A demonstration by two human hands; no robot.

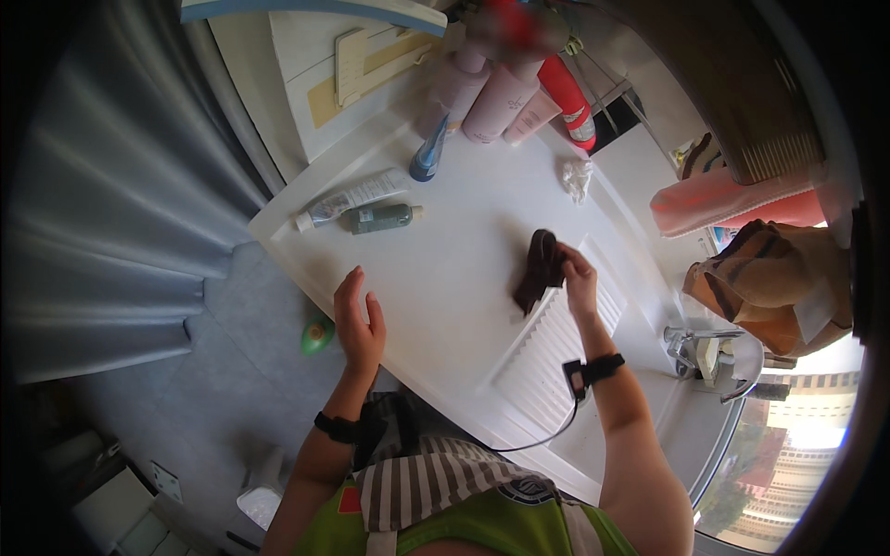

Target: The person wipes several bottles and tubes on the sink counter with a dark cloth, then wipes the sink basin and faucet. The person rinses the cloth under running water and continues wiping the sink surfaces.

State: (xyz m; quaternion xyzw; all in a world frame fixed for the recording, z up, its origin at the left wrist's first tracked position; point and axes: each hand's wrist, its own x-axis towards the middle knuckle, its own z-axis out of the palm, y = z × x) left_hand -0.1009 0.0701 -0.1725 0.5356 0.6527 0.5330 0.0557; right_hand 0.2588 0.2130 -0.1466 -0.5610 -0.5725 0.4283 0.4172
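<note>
Above the white washstand top (436, 278), my right hand (580, 276) pinches a dark brown piece of soft fabric (538, 271). The fabric hangs folded, its exact kind unclear, just beyond the ribbed washboard (547, 357). My left hand (359, 322) is at the left front edge, holding nothing, with the thumb apart from the fingers. Beyond it lie a small greenish clear bottle (380, 219) and a white tube (348, 201). Farther back, a blue tube (428, 156) stands on its cap. Crumpled white tissue (576, 179) is at the far right.
Pink bottles (501, 100), a pink tube (534, 117) and a red bottle (567, 97) crowd the back corner. At the right are a tap (681, 347) and a brown bag (769, 278). A grey curtain (111, 185) hangs left; a green object (317, 335) is on the floor.
</note>
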